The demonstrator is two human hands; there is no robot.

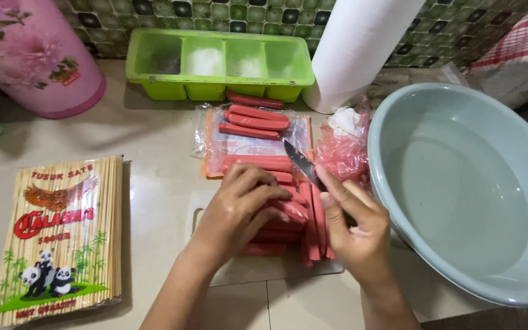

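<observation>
My left hand rests on a pile of red sausages lying on a white cutting board, fingers curled over them. My right hand grips a knife whose dark blade points up and away over the sausages. More red sausages lie on an opened clear plastic package just behind the board.
A large pale grey-blue basin stands at the right. A green compartment tray and a white paper roll stand at the back. A pack of bamboo skewers lies at left, a pink container at far left, crumpled pink plastic beside the basin.
</observation>
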